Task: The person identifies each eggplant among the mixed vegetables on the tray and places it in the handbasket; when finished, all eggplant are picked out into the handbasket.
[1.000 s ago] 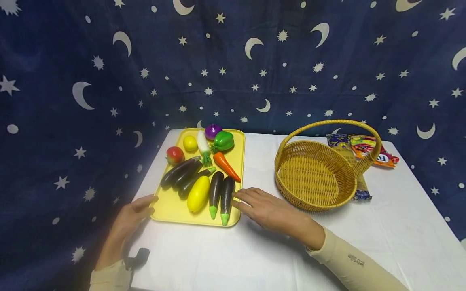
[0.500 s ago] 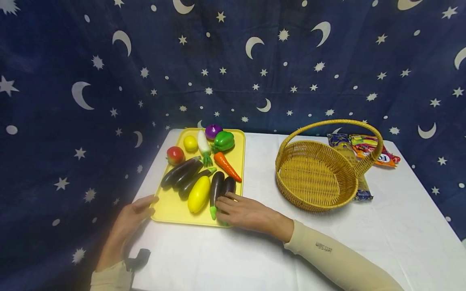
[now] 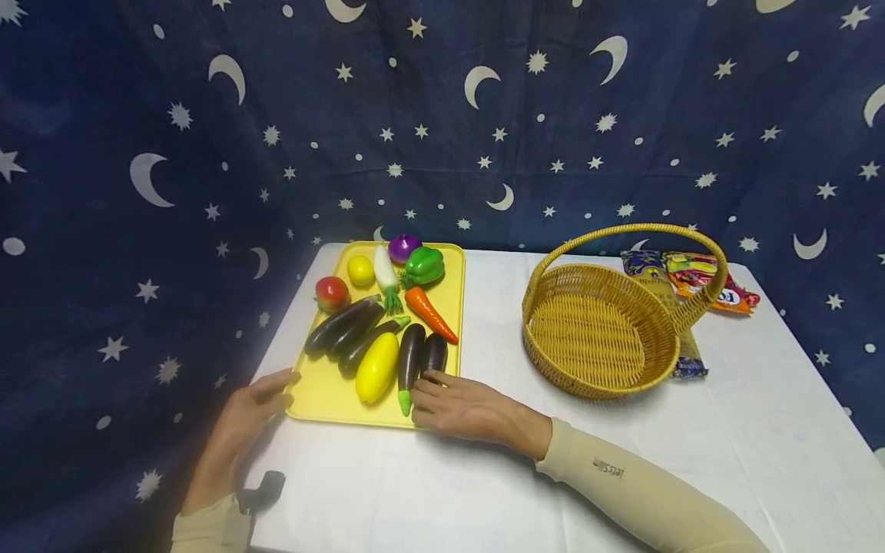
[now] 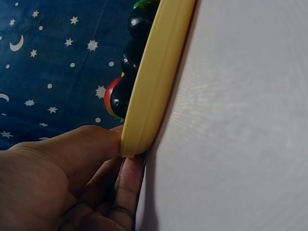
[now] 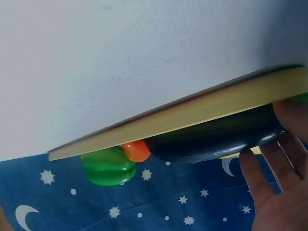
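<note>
My right hand (image 3: pixel 459 407) grips the rightmost eggplant (image 3: pixel 434 354) near its stem end, which the hand hides. In the right wrist view, the thumb and fingers sit around the dark eggplant (image 5: pixel 211 137), low over the tray's edge. My left hand (image 3: pixel 245 415) pinches the near left corner of the yellow tray (image 3: pixel 321 403); the left wrist view has the thumb at the rim (image 4: pixel 126 144) and fingers beneath. Beside the held eggplant lie another eggplant (image 3: pixel 411 357) and a yellow oval fruit (image 3: pixel 377 369). Several more eggplants (image 3: pixel 339 322) are grouped at the left.
Farther back on the tray are a carrot (image 3: pixel 430 313), green pepper (image 3: pixel 423 266), purple onion (image 3: pixel 404 247), white radish (image 3: pixel 386 270), lemon (image 3: pixel 360 270) and red mango (image 3: pixel 332 293). A wicker basket (image 3: pixel 588 338) with a tall handle stands right, with snack packets (image 3: pixel 712 284) behind it.
My right hand has moved left from beside the tray onto the rightmost eggplant and closed around its lower end. The left hand stays at the tray's corner.
</note>
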Tool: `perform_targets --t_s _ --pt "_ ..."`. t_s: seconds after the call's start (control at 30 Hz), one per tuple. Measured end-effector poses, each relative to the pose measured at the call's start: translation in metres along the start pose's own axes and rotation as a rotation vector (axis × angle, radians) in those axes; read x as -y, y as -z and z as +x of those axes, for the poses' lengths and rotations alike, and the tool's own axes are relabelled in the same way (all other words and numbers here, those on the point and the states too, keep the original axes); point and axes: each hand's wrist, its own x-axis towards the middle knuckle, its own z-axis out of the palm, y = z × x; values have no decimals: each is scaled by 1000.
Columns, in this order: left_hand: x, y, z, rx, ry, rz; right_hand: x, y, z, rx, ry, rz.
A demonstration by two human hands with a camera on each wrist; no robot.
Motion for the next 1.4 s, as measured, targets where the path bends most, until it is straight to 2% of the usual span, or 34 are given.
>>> perform_targets --t_s 0.23,0.37,0.57,0.7,0.83,1.1,1.27,1.4 --pt "0 0 -1 -1 -25 12 0 0 -1 -49 16 10" --pt "-1 1 -2 7 -31 18 -2 5 -3 -104 24 -7" --pt "-3 2 -5 27 -11 14 -8 20 -12 -165 12 -48" --pt "-3 1 -3 15 -5 13 -15 32 -21 -176 -14 -45" --pt "-3 0 -1 14 10 5 -24 43 -34 -209 -54 -13" --pt "0 -1 2 14 20 -26 -39 69 -73 -269 -200 214" --pt "0 0 0 29 18 -14 -46 86 -99 -378 -305 279" --pt "0 3 -2 52 41 -28 -54 100 -114 -458 -351 285"
